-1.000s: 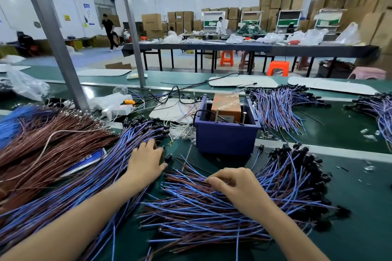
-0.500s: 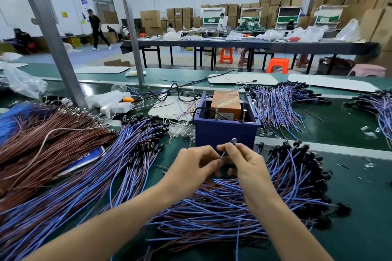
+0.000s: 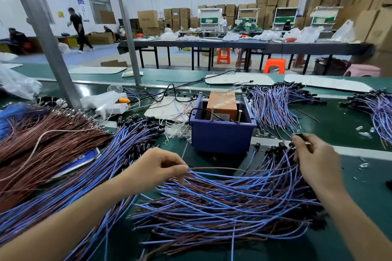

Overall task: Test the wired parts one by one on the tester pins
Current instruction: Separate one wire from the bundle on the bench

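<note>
Hands split since 0.5 s ago: they were together right in front of the tester box, now they're wide apart with one wired part [image 3: 222, 168] pulled taut between them. Left hand [image 3: 161, 167] pinches the wire end between thumb and forefinger. Right hand [image 3: 316, 161] pinches the black head end at its fingertips, raised just right of the box; that end is motion-blurred. The part sits in front of the box, over the loose pile of blue-and-brown wired parts [image 3: 222, 207] that lies under both forearms, and is clear of the pins.

Tester box [image 3: 220, 135]: blue plastic bin with an open top. Inside is an orange block [image 3: 221, 102] under clear film, with two upright metal pins [image 3: 212, 114] along its near side and a black cable entering on the left.

A bundle of blue leads [image 3: 101, 167] lies left of the left hand, with a brown wire heap [image 3: 42, 144] further left. Another blue bundle [image 3: 273, 105] lies behind the box to the right. A white power strip [image 3: 110, 109] lies behind the leads. All of it is on a green bench [image 3: 369, 186].

Room: grey slanted post [image 3: 48, 48], long dark table [image 3: 233, 44] with white bags on it, orange stools [image 3: 274, 65], stacked cartons [image 3: 148, 18], and a person walking [image 3: 78, 29] at back left.
</note>
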A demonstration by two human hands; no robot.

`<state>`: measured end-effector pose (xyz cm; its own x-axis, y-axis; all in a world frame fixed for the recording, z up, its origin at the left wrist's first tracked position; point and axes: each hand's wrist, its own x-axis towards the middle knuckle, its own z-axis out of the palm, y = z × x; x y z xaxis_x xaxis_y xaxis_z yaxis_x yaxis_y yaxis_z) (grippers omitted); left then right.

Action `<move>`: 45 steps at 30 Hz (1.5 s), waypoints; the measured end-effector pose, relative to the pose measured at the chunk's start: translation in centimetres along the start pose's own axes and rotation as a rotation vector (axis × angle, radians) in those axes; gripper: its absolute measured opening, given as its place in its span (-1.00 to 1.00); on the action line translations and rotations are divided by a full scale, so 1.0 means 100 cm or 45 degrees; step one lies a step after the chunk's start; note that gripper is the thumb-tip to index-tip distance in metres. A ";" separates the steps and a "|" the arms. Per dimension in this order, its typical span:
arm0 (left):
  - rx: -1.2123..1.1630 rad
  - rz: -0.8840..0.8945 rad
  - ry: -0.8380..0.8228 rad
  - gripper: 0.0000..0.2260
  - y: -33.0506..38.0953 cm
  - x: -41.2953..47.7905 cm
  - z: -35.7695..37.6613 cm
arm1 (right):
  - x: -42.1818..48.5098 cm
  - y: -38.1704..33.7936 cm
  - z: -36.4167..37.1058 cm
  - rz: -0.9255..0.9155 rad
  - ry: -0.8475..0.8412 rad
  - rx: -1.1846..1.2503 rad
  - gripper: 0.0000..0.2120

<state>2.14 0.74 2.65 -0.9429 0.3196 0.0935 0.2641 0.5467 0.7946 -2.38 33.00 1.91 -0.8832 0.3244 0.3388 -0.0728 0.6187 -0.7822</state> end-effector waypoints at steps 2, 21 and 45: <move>0.047 0.041 -0.039 -0.88 0.004 0.004 0.000 | -0.005 -0.006 0.003 -0.058 0.031 -0.428 -0.56; -1.507 -0.368 0.389 -0.84 0.031 0.039 0.039 | -0.057 -0.060 0.054 -0.533 -0.487 0.113 -0.91; -1.328 -0.522 0.647 -0.90 0.035 0.105 0.063 | -0.023 -0.037 0.071 0.332 -0.224 0.592 -0.76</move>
<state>-5.54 10.92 2.66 -0.9513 -0.1956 -0.2382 -0.1386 -0.4188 0.8974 -3.39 24.90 0.34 -0.9603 0.2756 0.0423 -0.0034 0.1403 -0.9901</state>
